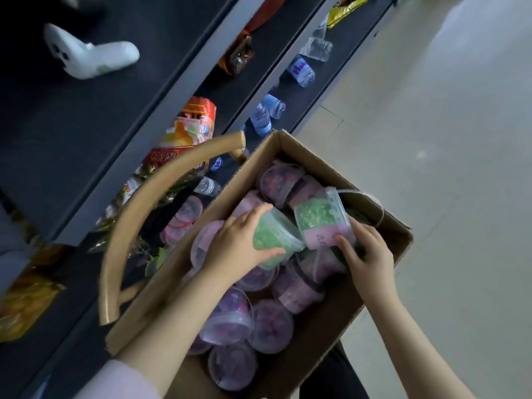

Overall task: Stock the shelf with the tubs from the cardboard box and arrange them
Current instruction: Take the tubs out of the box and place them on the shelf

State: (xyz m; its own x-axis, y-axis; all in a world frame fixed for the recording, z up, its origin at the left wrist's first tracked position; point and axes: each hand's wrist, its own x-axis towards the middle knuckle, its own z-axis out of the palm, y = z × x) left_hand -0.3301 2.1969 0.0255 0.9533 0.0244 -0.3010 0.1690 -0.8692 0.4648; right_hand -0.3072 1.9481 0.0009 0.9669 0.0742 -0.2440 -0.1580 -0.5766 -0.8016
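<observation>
Left hand (241, 246) wraps green tub (273, 240); right hand (365, 251) pinches second green tub (322, 217) beside it. Both inside cardboard box (331, 321), likely lifting pair for shelf (86, 156).

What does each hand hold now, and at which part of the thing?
Each hand holds a tub of green contents. The left hand wraps the side wall of one green tub. The right hand has its grip on the labelled lower end of the other green tub.

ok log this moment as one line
stage: picking | left hand: green tub | right hand: second green tub | both over cardboard box
</observation>
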